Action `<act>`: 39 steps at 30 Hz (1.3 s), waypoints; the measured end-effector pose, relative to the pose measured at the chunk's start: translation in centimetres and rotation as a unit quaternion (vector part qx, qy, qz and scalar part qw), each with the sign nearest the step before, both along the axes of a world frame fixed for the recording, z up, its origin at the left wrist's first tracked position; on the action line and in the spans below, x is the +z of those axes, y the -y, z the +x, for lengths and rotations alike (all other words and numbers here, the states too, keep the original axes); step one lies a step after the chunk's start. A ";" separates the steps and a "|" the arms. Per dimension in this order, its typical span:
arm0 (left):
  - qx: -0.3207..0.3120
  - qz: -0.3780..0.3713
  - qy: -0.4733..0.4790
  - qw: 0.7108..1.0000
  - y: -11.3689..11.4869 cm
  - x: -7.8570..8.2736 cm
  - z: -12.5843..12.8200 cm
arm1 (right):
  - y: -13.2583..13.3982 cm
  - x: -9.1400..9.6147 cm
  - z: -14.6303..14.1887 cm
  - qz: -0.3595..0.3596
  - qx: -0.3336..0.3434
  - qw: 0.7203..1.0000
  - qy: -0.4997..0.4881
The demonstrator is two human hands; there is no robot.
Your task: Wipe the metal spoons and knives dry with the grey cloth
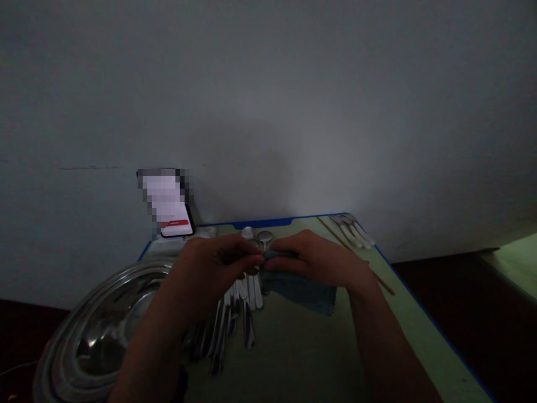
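Over the middle of the table, my left hand (224, 260) is closed in a pinch, its fingertips meeting those of my right hand. What it pinches is hidden by the fingers and the dim light. My right hand (308, 254) is closed on a blue-grey cloth (308, 291), which hangs down below the fingers. Just behind the fingertips shows the round bowl of a spoon (264, 237); whether it is held or lying there I cannot tell. A second spoon (248, 232) is beside it. Below my left hand lie several pieces of cutlery (222, 330) in a loose bunch.
Wide metal bowls (62, 341), nested together, stand at the left. A phone (174, 207) leans near the wall (268, 112) at the back left. On the right are several white-handled forks (354, 232) and a thin brown stick (384, 281). The table (419, 319) has a blue edge.
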State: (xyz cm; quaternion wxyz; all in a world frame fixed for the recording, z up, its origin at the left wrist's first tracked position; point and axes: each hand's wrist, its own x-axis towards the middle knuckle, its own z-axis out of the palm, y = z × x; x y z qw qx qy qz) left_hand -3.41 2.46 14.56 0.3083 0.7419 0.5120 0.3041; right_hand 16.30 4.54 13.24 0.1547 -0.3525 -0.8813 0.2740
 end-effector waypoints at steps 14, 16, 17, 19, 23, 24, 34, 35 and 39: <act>0.352 0.139 0.033 0.925 0.4 1.1 -3.9 | -1.2 -0.2 4.5 -0.030 -0.073 0.997 0.020; 0.359 0.155 0.030 0.920 0.4 1.1 -3.9 | -1.2 -0.2 5.1 -0.032 -0.075 0.997 0.009; 0.361 0.159 0.033 0.918 0.3 1.1 -4.0 | -1.2 -0.2 5.3 -0.032 -0.076 0.997 0.004; 0.352 0.143 0.031 0.925 0.0 1.0 -4.2 | -1.2 -0.2 5.5 -0.029 -0.082 0.996 0.007; 0.326 0.113 0.006 0.938 -0.3 0.9 -5.1 | -1.1 -0.2 5.3 -0.039 -0.092 0.994 0.042; 0.318 0.106 0.001 0.942 -0.4 0.9 -5.3 | -1.0 -0.1 5.2 -0.040 -0.093 0.994 0.049; 0.065 0.061 -0.029 0.996 -0.6 0.1 -3.2 | -0.8 -0.2 2.0 -0.043 -0.028 0.998 0.027; 0.050 0.053 -0.029 0.997 -0.6 0.0 -2.8 | -0.7 -0.2 1.6 -0.039 -0.023 0.999 0.023; 0.015 0.028 -0.041 0.999 -0.7 -0.4 -1.7 | -0.4 -0.3 0.3 -0.034 0.006 0.999 0.000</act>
